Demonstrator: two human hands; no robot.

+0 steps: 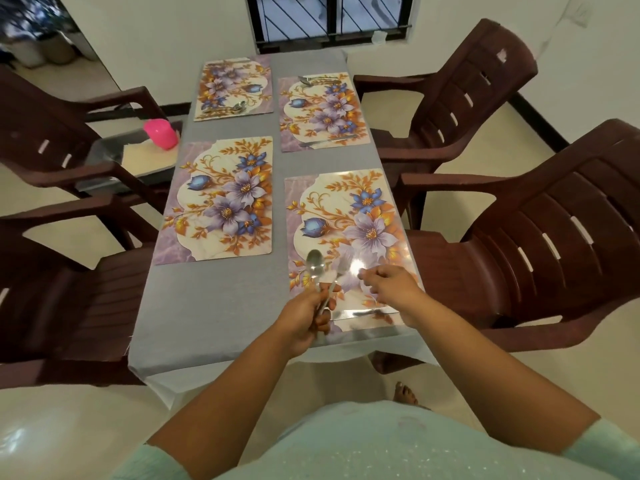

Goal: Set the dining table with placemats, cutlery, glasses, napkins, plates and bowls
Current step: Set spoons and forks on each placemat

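Left hand [306, 317] grips spoon [315, 268]; right hand [391, 285] hovers

Left hand [308, 315] grips cutlery in curled fingers [327, 303]; right hand [391, 284] hovers, loosely curled.

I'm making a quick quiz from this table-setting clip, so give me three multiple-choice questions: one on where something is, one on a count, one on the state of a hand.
1. Where does the pink plastic cup stand?
A. on the small side table left of the dining table
B. on a placemat
C. on a chair seat

2. How many floral placemats lie on the grey tablecloth?
A. two
B. four
C. six

3. What is the left hand doing?
A. resting flat on the cloth
B. gripping a steel spoon and a second steel utensil
C. holding a glass

Answers: 1 A, the cup sits on the side table; 2 B, two rows of two; 3 B, fingers curl round both handles.
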